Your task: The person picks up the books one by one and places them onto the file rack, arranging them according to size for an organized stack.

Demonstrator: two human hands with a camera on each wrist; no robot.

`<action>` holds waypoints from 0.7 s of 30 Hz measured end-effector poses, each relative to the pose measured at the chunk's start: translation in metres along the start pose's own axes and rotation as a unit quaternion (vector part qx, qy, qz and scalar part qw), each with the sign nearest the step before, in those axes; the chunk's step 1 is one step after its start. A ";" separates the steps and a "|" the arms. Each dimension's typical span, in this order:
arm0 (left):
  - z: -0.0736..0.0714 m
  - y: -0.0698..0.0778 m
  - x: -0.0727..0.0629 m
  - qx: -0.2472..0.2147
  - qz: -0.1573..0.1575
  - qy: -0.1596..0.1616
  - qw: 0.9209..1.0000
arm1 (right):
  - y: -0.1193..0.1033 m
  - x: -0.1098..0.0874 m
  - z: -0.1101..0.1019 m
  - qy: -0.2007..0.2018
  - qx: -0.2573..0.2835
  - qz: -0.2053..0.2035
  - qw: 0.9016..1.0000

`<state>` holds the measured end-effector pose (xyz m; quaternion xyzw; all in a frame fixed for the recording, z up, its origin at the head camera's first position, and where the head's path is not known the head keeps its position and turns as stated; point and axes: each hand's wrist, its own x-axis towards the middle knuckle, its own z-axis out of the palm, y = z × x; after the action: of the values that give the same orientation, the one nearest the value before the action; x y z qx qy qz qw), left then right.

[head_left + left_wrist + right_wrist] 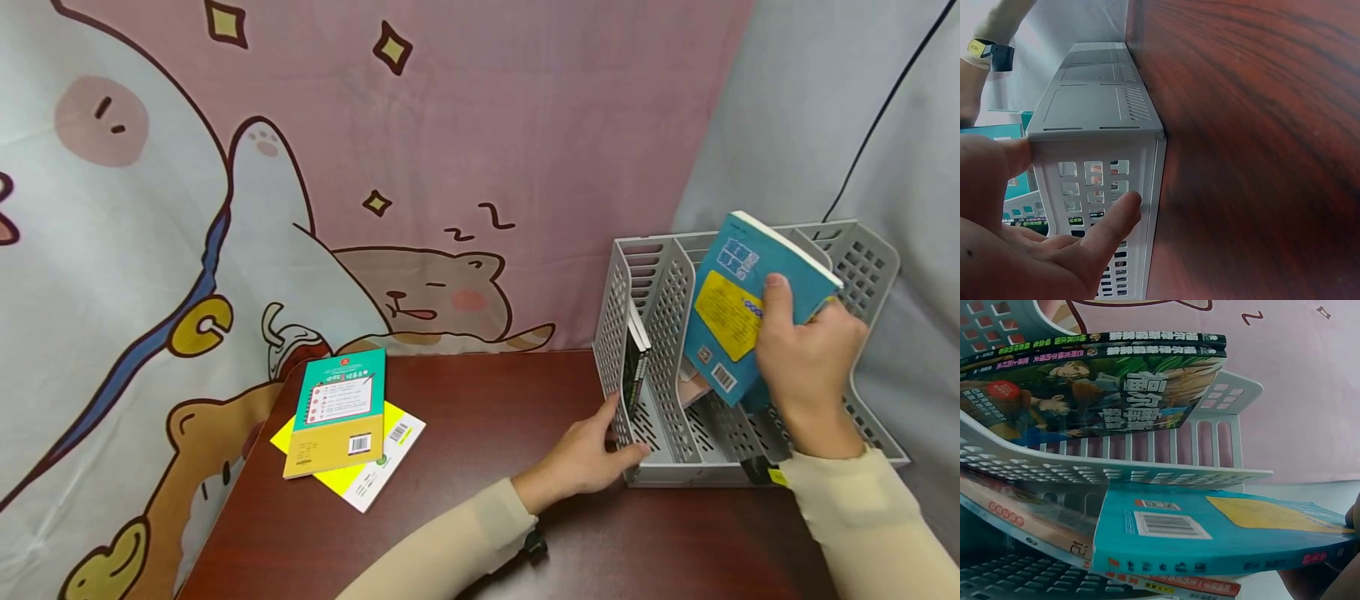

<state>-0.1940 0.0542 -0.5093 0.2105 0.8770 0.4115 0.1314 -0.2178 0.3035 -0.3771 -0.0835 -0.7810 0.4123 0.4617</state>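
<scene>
My right hand (813,367) grips a teal book (723,250) with a yellow patch and a barcode, thumb across its cover. The book is tilted inside the grey perforated file organizer (697,476), its lower edge hidden among the dividers. In the right wrist view that teal book (1166,547) lies against a pale, reddish-lettered book (1029,515) in the same area. My left hand (581,458) touches the organizer's left front corner. In the left wrist view its thumb meets the front edge and a straight finger (1113,225) rests on the side wall.
Dark illustrated books (1116,394) stand in the organizer's leftmost compartment. At the table's left, a green and yellow book (337,417) lies across a yellow and white book (375,483). A printed cloth (585,150) hangs behind the brown table (495,392).
</scene>
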 end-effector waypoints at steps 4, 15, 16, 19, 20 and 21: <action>0.001 -0.001 0.000 0.003 -0.004 -0.001 1.000 | -0.003 0.000 0.001 -0.001 -0.005 0.000 1.000; 0.000 0.000 0.000 0.004 0.001 0.003 1.000 | 0.000 0.005 0.001 0.020 0.000 -0.011 1.000; 0.001 -0.001 0.000 0.003 0.001 0.002 1.000 | 0.000 0.005 0.001 0.022 -0.001 -0.008 1.000; 0.001 -0.001 0.001 0.002 0.001 0.001 1.000 | -0.002 0.006 0.001 0.020 -0.004 -0.004 1.000; 0.001 -0.001 0.001 0.002 0.001 0.001 1.000 | -0.003 0.005 0.001 0.018 -0.008 -0.005 1.000; 0.001 -0.002 0.001 0.001 0.001 0.001 1.000 | -0.003 0.005 0.002 0.016 -0.012 -0.006 1.000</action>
<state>-0.1951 0.0542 -0.5109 0.2112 0.8775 0.4107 0.1296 -0.2212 0.3031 -0.3722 -0.0912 -0.7790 0.3984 0.4754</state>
